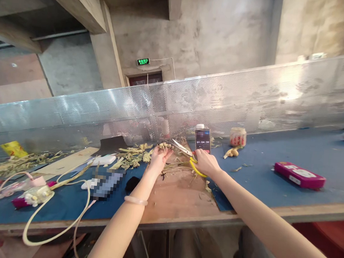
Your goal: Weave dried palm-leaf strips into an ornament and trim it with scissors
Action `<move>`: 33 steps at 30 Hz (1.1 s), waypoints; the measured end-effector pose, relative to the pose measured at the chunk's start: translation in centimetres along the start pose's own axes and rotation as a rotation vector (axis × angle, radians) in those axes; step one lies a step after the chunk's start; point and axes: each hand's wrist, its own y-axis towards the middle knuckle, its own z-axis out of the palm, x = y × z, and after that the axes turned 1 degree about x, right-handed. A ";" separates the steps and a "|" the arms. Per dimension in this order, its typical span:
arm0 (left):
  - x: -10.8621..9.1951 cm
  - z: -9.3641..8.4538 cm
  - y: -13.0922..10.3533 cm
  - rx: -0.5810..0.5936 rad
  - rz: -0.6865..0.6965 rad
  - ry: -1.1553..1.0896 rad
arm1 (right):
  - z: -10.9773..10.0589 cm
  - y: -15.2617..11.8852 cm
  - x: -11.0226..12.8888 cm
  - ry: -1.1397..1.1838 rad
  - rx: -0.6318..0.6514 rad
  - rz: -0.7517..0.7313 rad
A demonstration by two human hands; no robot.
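My left hand [159, 159] has its fingers closed around a small piece of dried plant [165, 145] above the brown board [172, 197]. Scissors [183, 147] with yellow and red handles are in my right hand [206, 163], their blades parted and pointing left toward the plant piece. More dried plant stalks and leaves [133, 156] lie just left of my left hand. Behind my right hand a phone [203, 139] stands upright with a timer on its screen. Thin stalk scraps lie on the board beneath both hands.
A jar [238, 137] stands at the back beside a pale knobbly piece [231, 152]. A magenta box [299, 175] lies on the right. Looped cables [27, 229], a blurred device [109, 184] and a yellow packet [13, 149] are on the left. A perforated metal screen [223, 93] runs behind.
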 end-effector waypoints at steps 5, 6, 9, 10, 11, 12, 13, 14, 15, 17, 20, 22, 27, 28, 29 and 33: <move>-0.1 0.0 -0.1 0.024 -0.034 0.033 | 0.4 0.1 -0.3 0.030 -0.039 0.045; -0.2 0.0 -0.1 0.021 -0.034 0.031 | 0.5 0.1 -0.3 0.036 -0.041 0.039; -0.1 0.0 0.0 -0.017 -0.015 0.019 | 0.5 0.1 -0.3 0.048 -0.032 0.018; 0.0 -0.1 0.0 -0.034 -0.008 0.016 | 0.5 0.1 -0.3 0.050 -0.025 0.014; 0.0 -0.1 0.1 -0.049 -0.004 0.015 | 0.4 0.1 -0.3 0.053 -0.019 0.014; 0.0 -0.2 0.2 -0.059 -0.003 0.016 | 0.4 0.1 -0.3 0.055 -0.011 0.015; 0.0 -0.2 0.2 -0.064 -0.005 0.018 | 0.3 0.1 -0.3 0.059 -0.002 0.018; 0.0 -0.2 0.2 -0.064 -0.008 0.021 | 0.3 0.1 -0.2 0.064 0.006 0.021; -0.1 -0.2 0.2 -0.061 -0.013 0.024 | 0.2 0.1 -0.2 0.068 0.012 0.026; -0.2 -0.2 0.2 -0.056 -0.020 0.026 | 0.1 0.1 -0.2 0.073 0.023 0.033; -0.2 -0.3 0.2 -0.051 -0.021 0.024 | -0.1 0.0 -0.1 0.068 0.040 0.053; -0.2 -0.3 0.2 -0.055 -0.024 0.023 | -0.2 0.0 0.0 0.061 0.050 0.068; -0.2 -0.4 0.2 -0.108 -0.045 0.035 | 0.1 0.2 -0.2 0.066 0.032 0.067; -0.2 -0.4 0.2 -0.109 -0.041 0.043 | 0.2 0.2 -0.2 0.069 0.026 0.064; -0.2 -0.4 0.1 -0.106 -0.034 0.051 | 0.3 0.2 -0.3 0.071 0.023 0.063; -0.2 -0.2 0.0 -0.085 -0.031 0.067 | 0.4 0.3 -0.3 0.077 0.030 0.080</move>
